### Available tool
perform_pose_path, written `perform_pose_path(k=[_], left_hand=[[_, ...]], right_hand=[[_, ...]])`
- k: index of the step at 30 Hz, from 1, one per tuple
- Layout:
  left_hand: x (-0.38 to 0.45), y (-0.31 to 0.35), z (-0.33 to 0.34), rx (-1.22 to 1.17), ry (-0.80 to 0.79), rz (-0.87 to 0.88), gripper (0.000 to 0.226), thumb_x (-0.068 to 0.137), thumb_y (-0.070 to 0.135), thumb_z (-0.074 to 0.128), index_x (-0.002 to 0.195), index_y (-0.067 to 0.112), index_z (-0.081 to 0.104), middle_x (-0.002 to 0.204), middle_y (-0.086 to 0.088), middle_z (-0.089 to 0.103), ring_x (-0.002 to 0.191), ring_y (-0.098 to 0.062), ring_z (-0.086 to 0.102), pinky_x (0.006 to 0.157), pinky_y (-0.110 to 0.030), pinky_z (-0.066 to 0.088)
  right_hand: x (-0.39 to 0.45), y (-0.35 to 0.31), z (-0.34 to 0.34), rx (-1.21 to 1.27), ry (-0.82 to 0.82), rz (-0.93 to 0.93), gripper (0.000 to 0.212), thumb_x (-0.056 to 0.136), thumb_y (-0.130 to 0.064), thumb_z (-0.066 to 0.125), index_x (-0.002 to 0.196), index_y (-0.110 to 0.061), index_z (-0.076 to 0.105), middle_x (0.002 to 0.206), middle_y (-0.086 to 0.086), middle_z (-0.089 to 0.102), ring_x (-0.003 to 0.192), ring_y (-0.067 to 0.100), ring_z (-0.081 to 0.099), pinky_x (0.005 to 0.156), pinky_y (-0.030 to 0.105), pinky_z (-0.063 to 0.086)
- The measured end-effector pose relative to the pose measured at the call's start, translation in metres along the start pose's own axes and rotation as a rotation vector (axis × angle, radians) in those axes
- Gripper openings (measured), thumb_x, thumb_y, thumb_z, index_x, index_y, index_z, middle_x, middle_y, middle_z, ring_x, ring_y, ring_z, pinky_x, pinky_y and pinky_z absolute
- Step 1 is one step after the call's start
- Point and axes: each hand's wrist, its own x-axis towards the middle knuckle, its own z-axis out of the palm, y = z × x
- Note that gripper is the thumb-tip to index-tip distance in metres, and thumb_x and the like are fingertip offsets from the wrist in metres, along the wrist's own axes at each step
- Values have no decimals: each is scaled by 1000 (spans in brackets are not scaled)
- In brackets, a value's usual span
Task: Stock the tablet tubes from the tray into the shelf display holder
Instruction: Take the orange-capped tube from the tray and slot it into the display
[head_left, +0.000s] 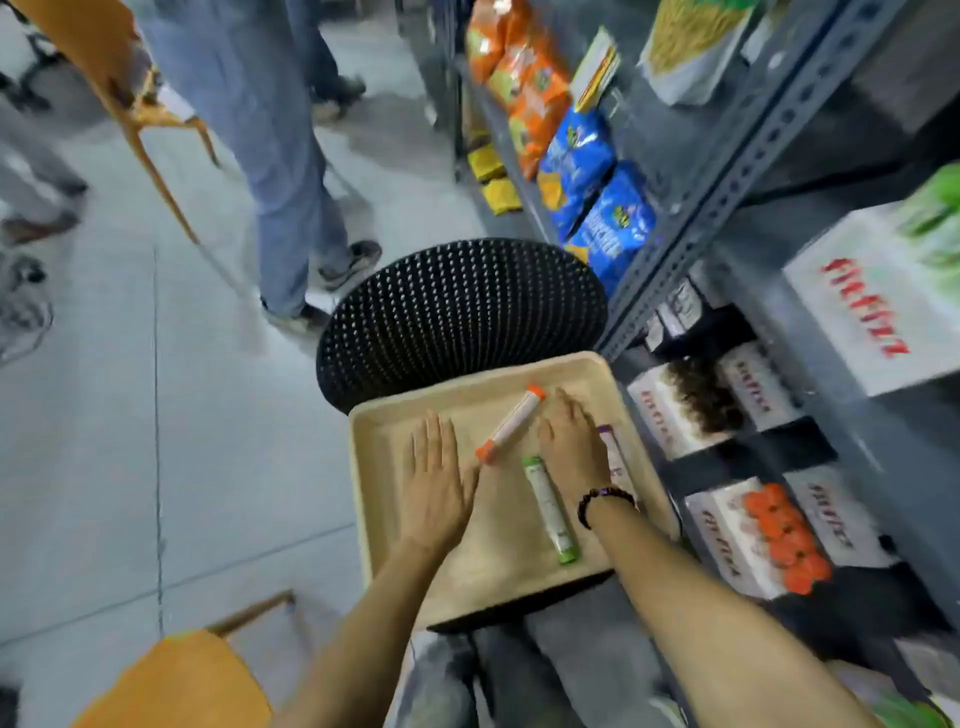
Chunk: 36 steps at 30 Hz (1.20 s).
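Note:
A beige tray (467, 587) rests on a black round stool, and both my hands lie flat in it. My left hand (435, 483) is open, palm down, at the tray's left, its thumb near the lower end of an orange-capped tube (511, 423) lying diagonally. My right hand (571, 447) is open, palm down, between that tube and a purple-capped tube (615, 457), which it partly covers. A green-capped tube (550, 509) lies below it, beside my wrist. White display boxes (769, 535) holding orange-capped tubes stand on the shelf at right.
A grey metal shelf rack (727, 171) runs along the right with snack bags and white boxes. The black woven stool (462, 312) sits under the tray. A person's legs (291, 208) stand ahead on the left. Orange chairs are at upper left and lower left.

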Motion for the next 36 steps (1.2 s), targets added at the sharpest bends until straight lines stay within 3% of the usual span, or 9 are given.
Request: perform_pose_path(k=[4,9,19,25,29,34,36], left_hand=[[33,-23,24,11,30,-99,73,97,47,8,137,-9,33,144,-29,33,134,-41,31,113,-49,21],[74,-40,42,44,64,-117,68,95,43,26,138,-10,30,145,-30,29,136,-43,24,114,-45,14],[80,-46,53,40,13,-161,70,94,46,19,144,-3,18,152,-23,20,141,-36,12,115,-42,5],[80,-45,53,38,-10,-166,73,93,49,17,145,-3,14,153,-22,16,142,-35,7,115,-41,2],[79,-46,53,46,-32,-168,75,92,51,13,145,-2,11,154,-22,13,143,-34,4,116,-41,2],[80,-45,48,32,-70,-168,74,95,50,18,145,-2,10,154,-22,10,143,-34,2,116,-42,1],[80,-43,45,19,-99,-175,71,98,46,25,146,-2,6,155,-21,4,143,-32,-3,116,-41,-2]], right_hand=[[43,3,34,183,0,191,44,97,-27,44,137,-8,40,134,16,51,121,32,48,98,37,40],[74,2,65,256,17,369,37,92,-21,51,125,-4,48,128,19,52,114,36,52,92,38,42],[103,9,77,367,2,555,32,88,-21,60,115,-4,55,124,17,58,109,35,58,88,38,47],[105,12,66,573,11,652,29,77,-18,65,105,-10,59,111,7,66,98,27,63,78,28,50],[102,14,55,682,-40,650,33,68,-15,67,100,-16,61,101,4,66,90,25,66,81,42,58],[96,11,25,800,-279,503,32,74,5,57,100,-11,64,97,8,62,90,21,61,62,26,55],[90,8,11,787,-354,420,33,73,10,58,97,-11,64,96,7,61,91,22,60,62,24,55]])
